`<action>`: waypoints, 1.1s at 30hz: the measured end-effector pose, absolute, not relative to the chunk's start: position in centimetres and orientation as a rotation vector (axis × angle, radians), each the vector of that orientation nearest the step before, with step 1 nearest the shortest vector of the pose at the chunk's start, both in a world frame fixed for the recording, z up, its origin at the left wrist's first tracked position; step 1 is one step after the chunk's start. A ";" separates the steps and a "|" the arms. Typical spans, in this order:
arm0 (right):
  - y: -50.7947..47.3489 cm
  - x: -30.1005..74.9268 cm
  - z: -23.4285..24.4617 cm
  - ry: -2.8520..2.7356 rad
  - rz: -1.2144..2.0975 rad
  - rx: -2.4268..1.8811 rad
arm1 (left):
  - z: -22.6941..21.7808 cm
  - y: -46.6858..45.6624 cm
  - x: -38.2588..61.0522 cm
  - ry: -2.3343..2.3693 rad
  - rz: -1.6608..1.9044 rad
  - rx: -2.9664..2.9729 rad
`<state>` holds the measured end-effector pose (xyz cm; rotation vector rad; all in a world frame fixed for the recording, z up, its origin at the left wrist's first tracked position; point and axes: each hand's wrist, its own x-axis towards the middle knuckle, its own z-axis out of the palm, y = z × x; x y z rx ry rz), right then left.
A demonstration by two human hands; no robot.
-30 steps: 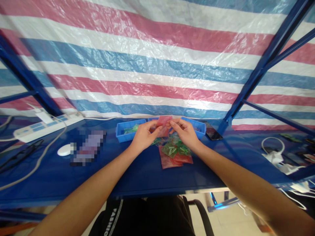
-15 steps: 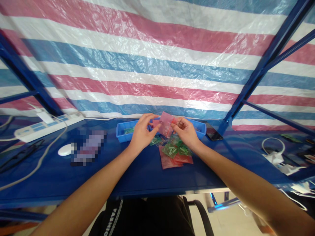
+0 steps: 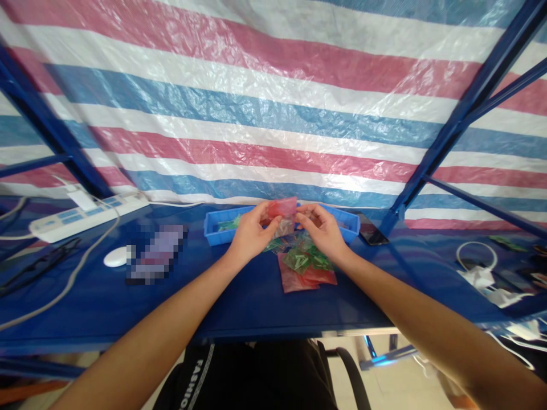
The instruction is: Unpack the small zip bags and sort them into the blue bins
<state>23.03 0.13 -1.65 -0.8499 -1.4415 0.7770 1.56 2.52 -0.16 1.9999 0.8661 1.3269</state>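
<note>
A small pink plastic bag (image 3: 284,207) is held up between my two hands, above the pile. My left hand (image 3: 253,232) pinches it at its left side, thumb in front. My right hand (image 3: 323,229) is closed with thumb and fingertips at the bag's right edge. A see-through part (image 3: 285,228) hangs below the pink; blur hides what it contains. Under the hands lie small clear bags with green pieces (image 3: 299,259), on top of pink-red bags (image 3: 294,282). Behind the hands stand a left blue bin (image 3: 213,236) with green pieces and a right blue bin (image 3: 351,225).
A dark phone (image 3: 372,229) lies right of the bins. To the left are a white mouse (image 3: 116,257), a blurred-out purple item (image 3: 160,250), black glasses (image 3: 40,267) and a power strip (image 3: 89,216) with a cable. White chargers and cables (image 3: 478,273) lie far right.
The pink bag has turned from a tilted, flat-on pose to a more upright one and shifted slightly left. Both hands stay close together over the pile.
</note>
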 end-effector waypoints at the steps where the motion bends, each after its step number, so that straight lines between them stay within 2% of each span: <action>1: 0.3 23.1 -1.8 -1.423 0.733 -0.860 | -0.2 2.7 1.5 0.841 1.367 1.927; 6: 0.5 23.0 -1.8 -1.463 0.797 -0.846 | -0.5 3.5 1.8 0.771 1.436 1.710; 10: 0.5 23.0 -1.7 -1.512 0.970 -0.847 | -0.6 3.5 1.9 0.752 1.436 1.694; 17: 1.1 23.6 -1.3 -1.217 0.957 -0.876 | -0.7 3.9 1.5 0.749 1.354 1.678; 25: 0.6 23.2 -1.4 -1.313 1.159 -0.775 | -1.2 4.5 1.2 0.734 1.387 1.612; 33: 1.2 23.5 -1.7 -1.308 1.083 -0.814 | -1.8 5.2 0.9 0.906 1.397 1.820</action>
